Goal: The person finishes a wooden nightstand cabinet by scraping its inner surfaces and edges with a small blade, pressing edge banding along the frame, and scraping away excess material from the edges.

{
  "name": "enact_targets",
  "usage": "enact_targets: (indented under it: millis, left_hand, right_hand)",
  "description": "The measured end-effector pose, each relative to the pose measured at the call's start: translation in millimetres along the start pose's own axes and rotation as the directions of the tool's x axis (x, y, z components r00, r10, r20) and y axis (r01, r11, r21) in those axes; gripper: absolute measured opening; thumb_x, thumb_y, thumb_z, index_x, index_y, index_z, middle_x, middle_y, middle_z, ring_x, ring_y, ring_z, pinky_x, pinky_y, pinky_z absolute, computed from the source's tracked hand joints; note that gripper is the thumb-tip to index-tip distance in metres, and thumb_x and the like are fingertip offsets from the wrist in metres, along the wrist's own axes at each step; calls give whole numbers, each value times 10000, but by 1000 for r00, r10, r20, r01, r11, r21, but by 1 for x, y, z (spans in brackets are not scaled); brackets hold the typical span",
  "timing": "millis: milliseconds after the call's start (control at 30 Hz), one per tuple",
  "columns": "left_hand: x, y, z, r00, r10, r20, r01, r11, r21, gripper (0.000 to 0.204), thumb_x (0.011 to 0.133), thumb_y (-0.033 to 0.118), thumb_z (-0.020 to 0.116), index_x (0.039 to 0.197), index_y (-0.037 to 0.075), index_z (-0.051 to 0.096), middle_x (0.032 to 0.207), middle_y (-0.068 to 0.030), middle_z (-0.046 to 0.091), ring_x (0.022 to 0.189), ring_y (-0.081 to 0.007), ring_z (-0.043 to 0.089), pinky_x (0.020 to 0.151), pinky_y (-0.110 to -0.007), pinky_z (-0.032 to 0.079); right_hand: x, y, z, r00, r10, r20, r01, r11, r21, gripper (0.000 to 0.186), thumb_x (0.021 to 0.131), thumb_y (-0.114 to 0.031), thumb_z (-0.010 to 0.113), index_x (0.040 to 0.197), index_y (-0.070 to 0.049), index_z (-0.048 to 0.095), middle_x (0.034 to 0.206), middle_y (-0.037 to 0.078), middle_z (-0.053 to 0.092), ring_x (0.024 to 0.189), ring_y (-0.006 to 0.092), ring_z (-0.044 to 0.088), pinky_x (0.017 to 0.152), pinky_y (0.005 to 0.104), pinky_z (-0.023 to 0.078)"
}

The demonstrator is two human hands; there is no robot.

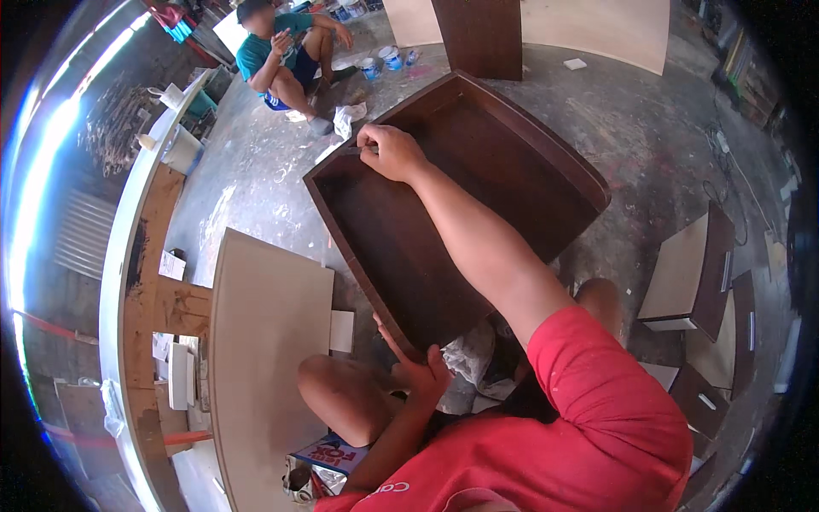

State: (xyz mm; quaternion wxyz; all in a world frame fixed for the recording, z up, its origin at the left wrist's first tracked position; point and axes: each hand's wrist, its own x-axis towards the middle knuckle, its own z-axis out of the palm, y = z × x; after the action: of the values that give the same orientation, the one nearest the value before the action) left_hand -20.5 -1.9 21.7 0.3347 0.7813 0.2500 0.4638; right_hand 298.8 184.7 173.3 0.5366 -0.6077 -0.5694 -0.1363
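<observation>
A dark brown, shallow open wooden box, like a drawer or tray, is tilted in front of me above the floor. My left hand grips its near left corner, the fingers along the outer wall and the thumb by the near edge. Reaching across the box, my right hand is closed in a pinch at the far left rim. A small, thin, dark piece shows at those fingertips, too small to name. Beneath the near end lies a crumpled whitish cloth, partly hidden by the box.
Beside my left knee stands a large pale board. A metal tin sits near my left elbow. Drawers with brown fronts rest at right, near a cable. Beyond the box, another person sits near paint cans.
</observation>
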Motion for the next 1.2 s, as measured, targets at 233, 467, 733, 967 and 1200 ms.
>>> enact_targets:
  millis: [233,467,733,967,1200]
  left_hand:
    - [-20,-18,10,996,76,-47,-83,980,-181,978,1022,403,532,1593,-61,-112,1386,-235,544,770,-170,671,647,-348,544]
    - [-37,-68,4,980,21,199,-31,998,48,779,976,221,494,1583,-64,97,1290,-212,599,813,-265,676,715,-379,541]
    - [-45,-84,22,979,-94,179,102,994,-35,533,1021,336,472,1369,-68,472,1234,-241,595,1129,-436,581,980,-502,450]
    - [-55,-91,15,943,-138,304,181,976,-119,707,926,-17,511,1576,-65,241,1479,-286,464,1365,-383,502,1128,-410,388]
    - [-32,-47,9,987,-42,158,106,899,-426,636,1059,285,495,1560,-50,291,1496,-205,463,1377,-283,480,1151,-374,344]
  right_hand:
    - [-4,13,5,994,95,-49,-93,995,34,215,843,-222,724,999,-93,653,910,130,727,872,350,709,759,457,548]
    - [-9,30,-3,980,159,-123,-154,987,49,237,854,-231,714,1026,-80,652,938,133,732,887,355,710,796,455,550]
    - [-36,60,-6,896,330,-298,-291,942,168,197,880,-181,695,1008,-42,640,887,142,721,838,334,716,759,427,553]
    - [-66,89,-12,779,449,-438,-409,893,189,222,907,-163,712,1060,-38,611,910,121,717,830,304,713,764,425,553]
    - [-70,85,-6,730,531,-431,-445,847,290,241,918,-169,720,1076,-33,599,919,113,708,855,259,703,779,397,549]
